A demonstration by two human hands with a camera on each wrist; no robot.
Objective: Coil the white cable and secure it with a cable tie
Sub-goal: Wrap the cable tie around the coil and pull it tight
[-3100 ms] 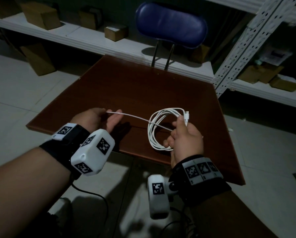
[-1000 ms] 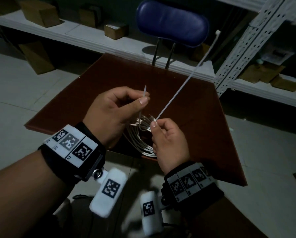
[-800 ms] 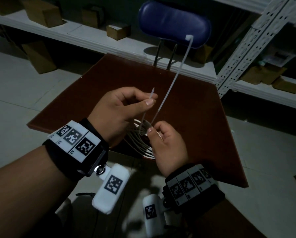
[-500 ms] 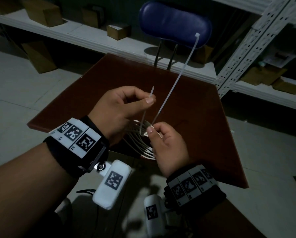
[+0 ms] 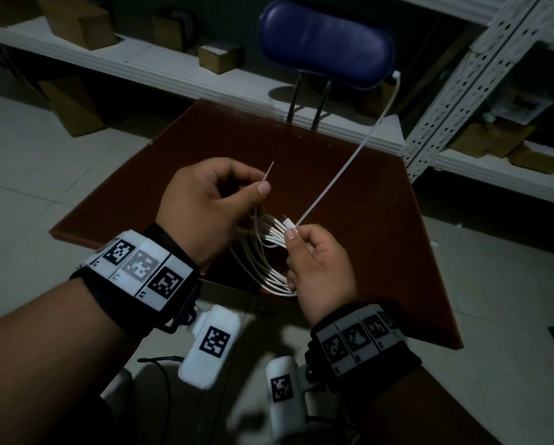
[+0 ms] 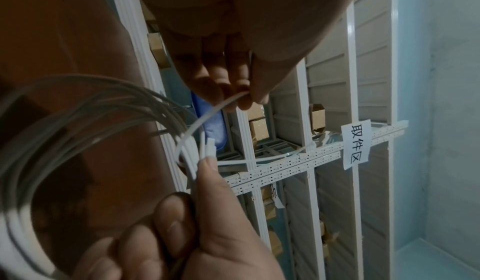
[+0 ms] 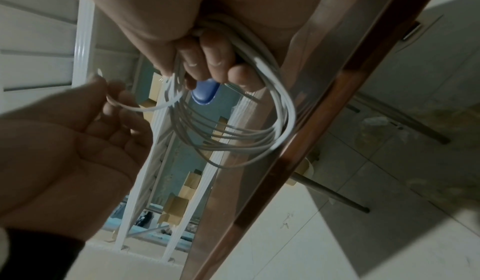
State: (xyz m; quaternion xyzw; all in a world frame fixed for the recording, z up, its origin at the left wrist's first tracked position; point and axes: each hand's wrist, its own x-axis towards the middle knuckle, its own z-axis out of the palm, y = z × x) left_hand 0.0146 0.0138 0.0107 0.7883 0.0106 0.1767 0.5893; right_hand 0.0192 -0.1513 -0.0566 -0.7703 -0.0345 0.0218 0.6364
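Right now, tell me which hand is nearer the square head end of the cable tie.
Right. The right hand pinches the cable tie on the long side running up to its head, along with the cable coil; the left hand pinches the pointed tail.

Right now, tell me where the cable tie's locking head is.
In the head view the cable tie rises from the right hand, which grips the cable coil; its head sits upper right, beside the blue chair back.
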